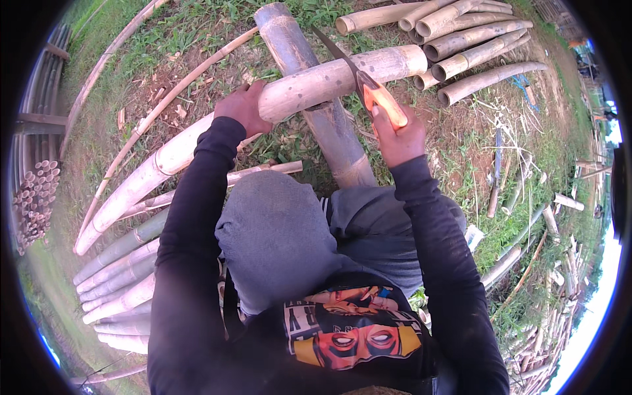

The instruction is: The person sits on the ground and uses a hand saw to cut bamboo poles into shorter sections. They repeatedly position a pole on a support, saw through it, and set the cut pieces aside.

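Note:
A thick pale bamboo pole (306,91) runs from the lower left up to the right. It rests across a darker, greyish bamboo log (342,148) that lies on the ground before me. My left hand (243,108) is closed over the pole, left of where the two cross. In my right hand (401,139) is a hand saw (385,104), its orange handle wrapped by my fingers. The saw's dark blade lies across the top of the pole, right of the crossing, tip pointing away. How deep the blade sits in the bamboo, I cannot tell.
Several cut bamboo pieces (477,49) are piled at the far right, near the pole's end. More poles (125,276) lie at the left beside my leg. A thin curved bamboo strip (161,105) lies on the grass. Bamboo scraps (553,342) are heaped at the lower right.

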Action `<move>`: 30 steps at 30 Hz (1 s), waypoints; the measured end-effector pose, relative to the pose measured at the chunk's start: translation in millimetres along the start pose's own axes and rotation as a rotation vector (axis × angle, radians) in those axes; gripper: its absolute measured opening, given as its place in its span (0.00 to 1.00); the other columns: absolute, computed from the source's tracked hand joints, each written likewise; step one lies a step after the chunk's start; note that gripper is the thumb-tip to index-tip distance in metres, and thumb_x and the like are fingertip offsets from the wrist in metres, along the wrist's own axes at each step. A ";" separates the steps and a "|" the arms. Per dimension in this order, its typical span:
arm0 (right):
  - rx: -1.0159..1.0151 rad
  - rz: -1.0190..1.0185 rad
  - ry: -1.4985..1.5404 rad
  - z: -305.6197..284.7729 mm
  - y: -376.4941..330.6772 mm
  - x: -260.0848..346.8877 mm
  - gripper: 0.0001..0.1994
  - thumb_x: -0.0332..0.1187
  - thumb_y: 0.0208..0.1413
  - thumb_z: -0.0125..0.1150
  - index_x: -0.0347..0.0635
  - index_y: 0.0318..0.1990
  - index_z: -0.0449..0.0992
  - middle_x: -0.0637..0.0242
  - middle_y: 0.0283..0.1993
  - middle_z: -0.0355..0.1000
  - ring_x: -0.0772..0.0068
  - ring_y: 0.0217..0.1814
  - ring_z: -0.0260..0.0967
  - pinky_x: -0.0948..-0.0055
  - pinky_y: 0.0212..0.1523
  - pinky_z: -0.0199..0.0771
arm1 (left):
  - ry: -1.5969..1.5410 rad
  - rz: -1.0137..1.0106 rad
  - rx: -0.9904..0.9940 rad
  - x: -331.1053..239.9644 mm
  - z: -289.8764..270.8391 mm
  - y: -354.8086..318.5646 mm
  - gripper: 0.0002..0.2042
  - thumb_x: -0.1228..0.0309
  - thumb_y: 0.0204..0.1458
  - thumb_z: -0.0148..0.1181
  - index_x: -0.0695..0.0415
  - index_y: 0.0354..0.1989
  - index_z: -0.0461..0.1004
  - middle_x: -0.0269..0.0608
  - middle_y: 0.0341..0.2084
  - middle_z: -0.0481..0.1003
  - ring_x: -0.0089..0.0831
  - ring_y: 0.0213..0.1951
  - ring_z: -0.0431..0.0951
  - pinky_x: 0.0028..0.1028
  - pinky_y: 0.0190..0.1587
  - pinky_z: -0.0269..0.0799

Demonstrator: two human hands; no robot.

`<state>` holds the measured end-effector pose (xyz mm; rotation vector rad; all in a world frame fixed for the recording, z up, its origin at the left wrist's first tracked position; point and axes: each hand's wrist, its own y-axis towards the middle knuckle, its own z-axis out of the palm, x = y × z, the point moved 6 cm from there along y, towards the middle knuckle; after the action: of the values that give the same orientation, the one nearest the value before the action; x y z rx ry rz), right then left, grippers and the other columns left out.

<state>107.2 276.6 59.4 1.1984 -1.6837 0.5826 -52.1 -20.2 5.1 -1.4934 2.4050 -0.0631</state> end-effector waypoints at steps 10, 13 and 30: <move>0.006 0.162 0.009 -64.1 -90.3 36.0 0.15 0.36 0.68 0.68 0.30 0.48 0.79 0.62 0.35 0.82 0.83 0.30 0.74 0.77 0.32 0.73 | -0.005 0.002 -0.016 6.6 10.9 5.0 0.48 0.53 0.36 0.79 0.47 0.71 0.65 0.51 0.55 0.78 0.54 0.54 0.83 0.49 0.56 0.81; 0.042 0.102 -0.012 4.3 15.5 -0.1 0.16 0.40 0.65 0.71 0.33 0.38 0.80 0.60 0.27 0.78 0.75 0.27 0.70 0.67 0.31 0.73 | -0.012 -0.021 0.023 3.0 5.9 3.8 0.49 0.53 0.36 0.80 0.47 0.71 0.65 0.51 0.56 0.78 0.54 0.54 0.83 0.49 0.56 0.81; 0.023 0.076 0.014 -8.3 -4.2 -1.3 0.15 0.39 0.66 0.71 0.33 0.39 0.78 0.64 0.27 0.76 0.79 0.27 0.70 0.69 0.30 0.73 | -0.016 -0.005 0.001 3.9 8.8 5.9 0.47 0.54 0.36 0.78 0.49 0.70 0.66 0.54 0.56 0.78 0.55 0.53 0.83 0.51 0.54 0.82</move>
<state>114.6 282.0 61.2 1.1482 -1.7211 0.6567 -56.4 -19.8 -5.3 -1.4943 2.3879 -0.0534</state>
